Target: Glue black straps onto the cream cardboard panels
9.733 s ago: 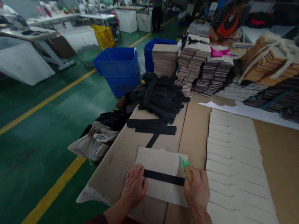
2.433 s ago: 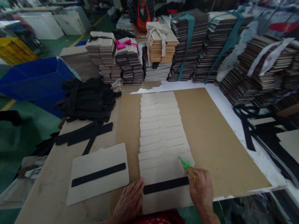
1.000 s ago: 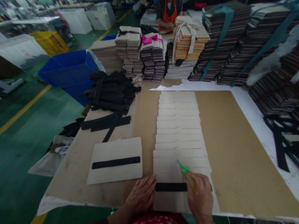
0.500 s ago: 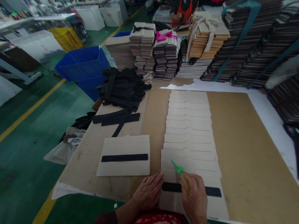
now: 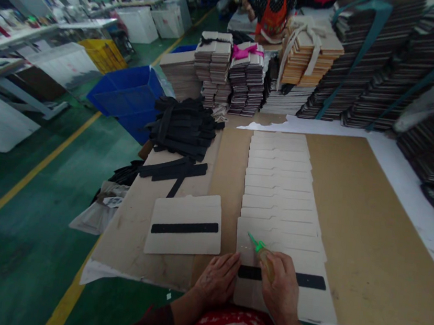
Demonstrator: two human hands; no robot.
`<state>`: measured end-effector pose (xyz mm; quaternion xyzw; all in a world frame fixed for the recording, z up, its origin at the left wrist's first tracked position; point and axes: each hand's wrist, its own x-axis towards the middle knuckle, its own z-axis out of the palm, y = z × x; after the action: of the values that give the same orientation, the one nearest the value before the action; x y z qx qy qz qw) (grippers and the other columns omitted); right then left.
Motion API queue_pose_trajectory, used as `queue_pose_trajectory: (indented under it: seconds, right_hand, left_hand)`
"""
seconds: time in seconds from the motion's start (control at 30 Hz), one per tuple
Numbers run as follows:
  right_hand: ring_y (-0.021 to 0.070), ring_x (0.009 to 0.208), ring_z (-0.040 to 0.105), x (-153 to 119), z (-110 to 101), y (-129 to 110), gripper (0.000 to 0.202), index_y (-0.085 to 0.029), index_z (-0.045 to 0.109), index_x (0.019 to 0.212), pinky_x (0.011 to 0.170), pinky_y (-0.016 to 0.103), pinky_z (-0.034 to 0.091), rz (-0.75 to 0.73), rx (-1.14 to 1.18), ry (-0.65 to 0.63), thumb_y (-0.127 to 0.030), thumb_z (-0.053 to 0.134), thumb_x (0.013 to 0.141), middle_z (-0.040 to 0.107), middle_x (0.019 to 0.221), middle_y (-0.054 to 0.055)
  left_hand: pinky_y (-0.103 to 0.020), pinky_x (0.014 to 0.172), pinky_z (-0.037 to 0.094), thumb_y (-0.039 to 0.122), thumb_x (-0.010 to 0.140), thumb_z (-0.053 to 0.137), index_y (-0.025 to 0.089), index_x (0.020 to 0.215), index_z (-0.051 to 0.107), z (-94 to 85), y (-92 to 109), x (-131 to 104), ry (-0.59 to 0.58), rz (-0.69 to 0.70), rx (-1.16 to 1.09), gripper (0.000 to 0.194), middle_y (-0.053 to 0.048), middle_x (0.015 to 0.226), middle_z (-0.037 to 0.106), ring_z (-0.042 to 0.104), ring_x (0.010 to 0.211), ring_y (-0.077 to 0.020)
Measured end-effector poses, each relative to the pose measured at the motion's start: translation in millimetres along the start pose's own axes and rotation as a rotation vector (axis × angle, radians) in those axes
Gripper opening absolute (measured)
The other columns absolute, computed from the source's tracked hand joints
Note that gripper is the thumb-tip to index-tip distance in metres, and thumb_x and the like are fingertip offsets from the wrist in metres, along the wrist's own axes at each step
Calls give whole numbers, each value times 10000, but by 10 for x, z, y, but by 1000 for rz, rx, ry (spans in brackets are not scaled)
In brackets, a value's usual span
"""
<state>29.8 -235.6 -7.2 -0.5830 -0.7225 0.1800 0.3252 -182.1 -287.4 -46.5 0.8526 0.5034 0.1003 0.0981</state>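
Note:
My right hand [image 5: 279,289] is wrapped round a glue bottle [image 5: 268,263] with a green nozzle [image 5: 257,242]. The nozzle points up and left over a beige board [image 5: 282,240], the frontmost but one in a column of overlapping boards. Small glossy marks show on that board near the nozzle. Flat on the table, with fingers stretched out, my left hand [image 5: 219,276] rests against the left edge of the front board [image 5: 250,296]. That front board carries a black strip [image 5: 310,281], partly hidden behind my right hand. To the left lies a separate board [image 5: 183,245] with a black strip [image 5: 184,227] across it.
Loose black strips [image 5: 174,170] and a thick black bundle [image 5: 184,127] lie on the table's left side. Tied stacks of boards [image 5: 246,79] line the back. A blue crate [image 5: 125,90] stands beyond the left edge. Across the table is a person in an orange apron [image 5: 273,14].
The view has turned slightly left. The nozzle has shifted a little left over the board, and more glossy marks show. The person across has raised a hand.

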Motion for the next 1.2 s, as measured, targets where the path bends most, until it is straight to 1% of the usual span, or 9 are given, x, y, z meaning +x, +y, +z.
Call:
queue_pose_trajectory:
  seconds: [0.17,0.37,0.47,0.53,0.63,0.73,0.83,0.97,1.2]
  right_hand:
    - [226,954,556,-15,65,-60,158,-226,597,1079,832,395,537,-48,14,1,-279,530,945,579,1019,86]
    - [240,923,565,-6,-250,224,239,-202,597,1052,795,410,533,39,-102,145,-403,512,954,579,1000,96]
    - [252,929,562,44,-302,303,261,-191,580,1038,813,438,525,49,-86,222,-428,518,946,586,990,103]
    - [254,945,558,99,-249,281,254,-188,570,1041,837,453,520,34,-30,237,-417,536,937,587,990,103]
    - [244,955,556,199,-102,178,230,-194,562,1051,840,445,525,33,49,205,-388,559,926,577,1012,100]
    - [234,975,556,280,38,71,203,-207,565,1067,841,425,530,39,79,139,-353,562,926,569,1044,96]
    - [231,983,553,317,125,11,204,-216,574,1093,846,416,530,34,71,87,-333,557,927,567,1046,90]
    - [234,983,551,325,172,-13,203,-217,578,1097,851,411,530,26,60,73,-312,563,918,571,1042,90]
    - [241,974,544,363,256,-77,189,-217,580,1089,842,410,527,-15,16,42,-285,558,914,576,1029,94]
  left_hand:
    - [-401,1025,416,263,940,441,199,1418,454,37,0,-8,-5,-7,11,483,-79,1480,479,461,1280,-236]
    - [-428,1042,428,249,929,452,209,1410,453,8,-3,-10,-58,-54,-80,483,-70,1458,502,476,1272,-254]
    - [-445,1050,443,242,903,478,185,1409,435,-43,-5,-4,-24,-72,-189,511,-112,1408,529,497,1252,-256]
    - [-439,1051,452,221,907,460,165,1380,449,-93,-18,57,56,-102,-254,477,-135,1351,550,514,1228,-244]
    - [-440,1053,451,190,939,400,158,1319,494,-168,-86,283,139,-186,-265,392,-137,1290,569,516,1212,-235]
    - [-465,1053,439,167,956,355,162,1316,502,-198,-221,575,134,-254,-232,389,-131,1298,564,513,1206,-246]
    - [-446,1033,446,161,947,371,181,1325,510,-174,-361,762,99,-231,-225,403,-111,1318,563,523,1185,-245]
    - [-446,1008,447,173,938,385,184,1336,512,-121,-437,808,43,-194,-210,417,-103,1345,557,521,1148,-254]
    - [-478,1026,406,175,887,468,222,1372,487,-107,-404,786,-37,-161,-176,488,-78,1398,531,459,1210,-286]
